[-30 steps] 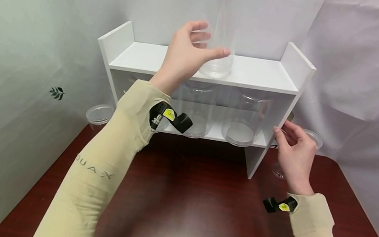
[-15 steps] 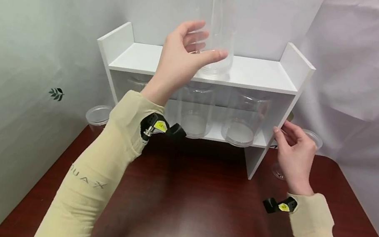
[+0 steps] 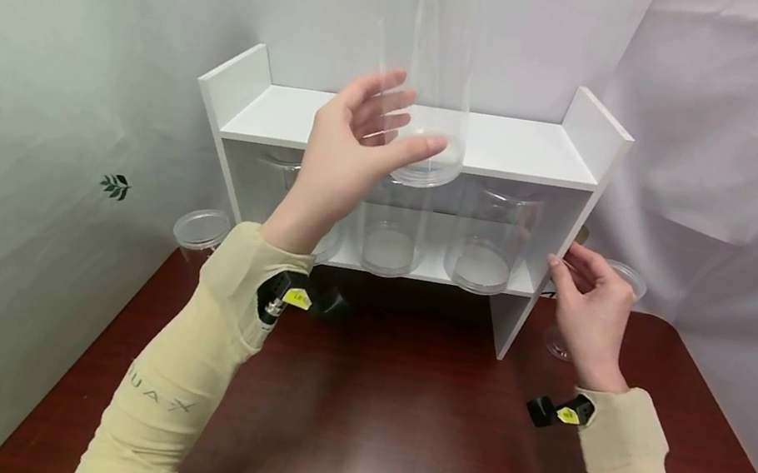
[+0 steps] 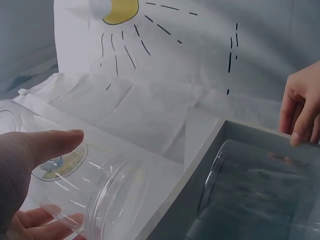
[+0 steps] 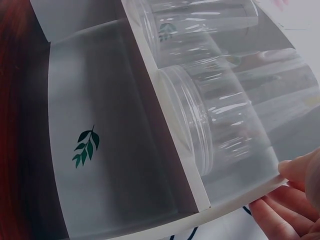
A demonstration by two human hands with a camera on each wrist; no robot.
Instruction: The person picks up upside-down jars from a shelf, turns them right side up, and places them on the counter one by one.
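Note:
My left hand (image 3: pixel 339 162) grips a tall clear plastic jar (image 3: pixel 446 71), thumb on the near side and fingers behind. The jar's bottom hangs just in front of the upper board of a white two-tier shelf (image 3: pixel 524 148). In the left wrist view the thumb and fingers lie around the jar (image 4: pixel 70 185). My right hand (image 3: pixel 595 308) pinches the front edge of the shelf's right side panel, thumb in front; the right wrist view shows the same hand (image 5: pixel 295 195) at that panel. Several clear jars stand on the lower tier, including one on the right (image 3: pixel 487 247).
A clear lidded container (image 3: pixel 200 230) stands left of the shelf. Another clear container (image 3: pixel 626 280) is partly hidden behind my right hand. The dark red table (image 3: pixel 377 422) stretches in front. Pale fabric (image 3: pixel 744 149) hangs behind and at the sides.
My left hand has drawn the jar toward me and lower; its base has come from above the upper board to in front of the board's edge. The right hand stays at the side panel.

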